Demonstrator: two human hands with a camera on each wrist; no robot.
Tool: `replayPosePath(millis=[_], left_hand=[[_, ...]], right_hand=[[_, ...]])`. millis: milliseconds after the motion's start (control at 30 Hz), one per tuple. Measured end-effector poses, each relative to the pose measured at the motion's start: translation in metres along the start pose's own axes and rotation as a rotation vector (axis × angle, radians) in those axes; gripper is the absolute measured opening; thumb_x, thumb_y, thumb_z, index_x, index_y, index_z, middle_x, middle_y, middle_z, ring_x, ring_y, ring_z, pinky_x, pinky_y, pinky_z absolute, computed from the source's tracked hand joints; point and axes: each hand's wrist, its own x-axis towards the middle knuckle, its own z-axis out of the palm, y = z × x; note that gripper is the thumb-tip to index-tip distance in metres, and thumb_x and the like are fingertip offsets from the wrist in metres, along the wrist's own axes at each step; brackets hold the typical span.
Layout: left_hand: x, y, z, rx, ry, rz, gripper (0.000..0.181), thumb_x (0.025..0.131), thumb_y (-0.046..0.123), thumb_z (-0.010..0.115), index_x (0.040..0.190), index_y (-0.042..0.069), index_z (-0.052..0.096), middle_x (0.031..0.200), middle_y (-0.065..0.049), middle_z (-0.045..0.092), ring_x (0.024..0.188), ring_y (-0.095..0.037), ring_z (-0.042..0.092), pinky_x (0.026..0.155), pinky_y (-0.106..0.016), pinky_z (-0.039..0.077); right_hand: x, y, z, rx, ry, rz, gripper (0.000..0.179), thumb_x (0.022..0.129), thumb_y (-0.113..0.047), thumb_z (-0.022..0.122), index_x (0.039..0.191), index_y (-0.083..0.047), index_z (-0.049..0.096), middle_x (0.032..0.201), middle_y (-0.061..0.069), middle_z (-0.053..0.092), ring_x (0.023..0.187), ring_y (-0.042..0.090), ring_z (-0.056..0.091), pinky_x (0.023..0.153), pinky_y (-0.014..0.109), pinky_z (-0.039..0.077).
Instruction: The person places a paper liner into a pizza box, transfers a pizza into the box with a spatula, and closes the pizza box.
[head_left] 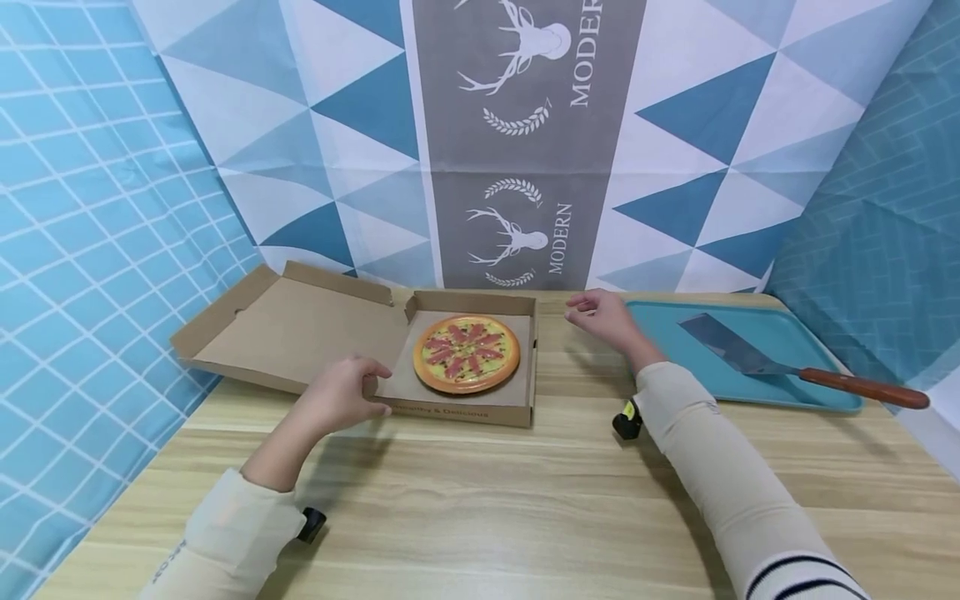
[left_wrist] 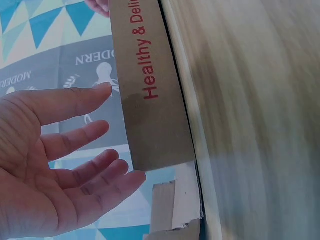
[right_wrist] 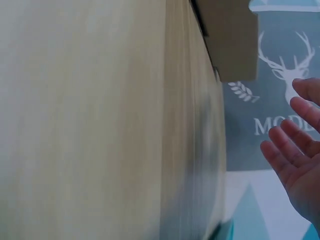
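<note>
A round pizza (head_left: 467, 353) with reddish strips on top lies inside an open cardboard pizza box (head_left: 512, 414), whose lid (head_left: 300, 325) is folded out to the left. My left hand (head_left: 341, 393) hovers by the box's front left corner, fingers apart and holding nothing. In the left wrist view its fingertips are close to the box wall (left_wrist: 150, 90) printed "Healthy & Delicious". To the right of the box, above the table, is my right hand (head_left: 606, 318), its fingers loosely bent with nothing in them; the right wrist view shows the box's side (right_wrist: 232, 45) near it.
A teal tray (head_left: 675, 367) stands at the right, partly behind my right forearm. Across it rests a metal spatula (head_left: 731, 343), its wooden handle (head_left: 862, 386) sticking out past the tray's edge. Patterned sheets (head_left: 495, 158) rise behind the wooden table (head_left: 480, 500) and at both sides.
</note>
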Motion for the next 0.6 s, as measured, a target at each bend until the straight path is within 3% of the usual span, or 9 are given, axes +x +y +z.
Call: replayPosePath(millis=[133, 233, 367, 467, 600], left_hand=[[-0.001, -0.003, 0.001, -0.004, 0.006, -0.009, 0.038, 0.075, 0.012, 0.083, 0.107, -0.003, 0.068, 0.103, -0.018, 0.061, 0.090, -0.031, 0.058, 0.077, -0.046, 0.051], [0.000, -0.006, 0.004, -0.012, 0.007, 0.021, 0.026, 0.078, 0.008, 0.080, 0.100, -0.002, 0.070, 0.096, -0.014, 0.063, 0.086, -0.028, 0.059, 0.076, -0.043, 0.051], [0.001, -0.008, 0.009, -0.030, -0.004, 0.073, 0.008, 0.080, -0.001, 0.075, 0.088, 0.001, 0.072, 0.088, -0.009, 0.064, 0.081, -0.022, 0.060, 0.074, -0.039, 0.053], [0.001, -0.009, 0.012, -0.033, 0.001, 0.094, 0.011, 0.080, -0.007, 0.070, 0.079, 0.004, 0.072, 0.081, -0.004, 0.062, 0.074, -0.016, 0.058, 0.069, -0.033, 0.052], [0.002, -0.010, 0.013, -0.017, 0.020, 0.119, 0.017, 0.078, -0.011, 0.066, 0.076, 0.004, 0.073, 0.076, -0.001, 0.062, 0.071, -0.014, 0.057, 0.064, -0.030, 0.052]], right_hand=[[0.013, -0.007, 0.015, 0.032, -0.024, 0.032, 0.039, 0.096, -0.021, 0.063, 0.127, 0.001, 0.060, 0.129, 0.024, 0.056, 0.118, 0.037, 0.054, 0.096, 0.049, 0.047], [0.021, -0.011, 0.025, 0.105, -0.049, 0.047, 0.043, 0.097, -0.019, 0.060, 0.133, 0.005, 0.054, 0.132, 0.025, 0.055, 0.117, 0.039, 0.056, 0.095, 0.048, 0.049], [0.027, -0.017, 0.038, 0.181, -0.117, 0.107, 0.051, 0.100, -0.020, 0.054, 0.143, 0.006, 0.042, 0.128, 0.029, 0.054, 0.099, 0.038, 0.063, 0.087, 0.042, 0.053], [0.030, -0.021, 0.047, 0.155, -0.163, 0.116, 0.055, 0.100, -0.017, 0.052, 0.146, 0.008, 0.034, 0.128, 0.031, 0.052, 0.084, 0.032, 0.065, 0.080, 0.037, 0.054], [0.032, -0.023, 0.053, 0.107, -0.153, 0.079, 0.056, 0.096, -0.007, 0.052, 0.146, 0.011, 0.032, 0.136, 0.032, 0.047, 0.086, 0.028, 0.067, 0.079, 0.034, 0.056]])
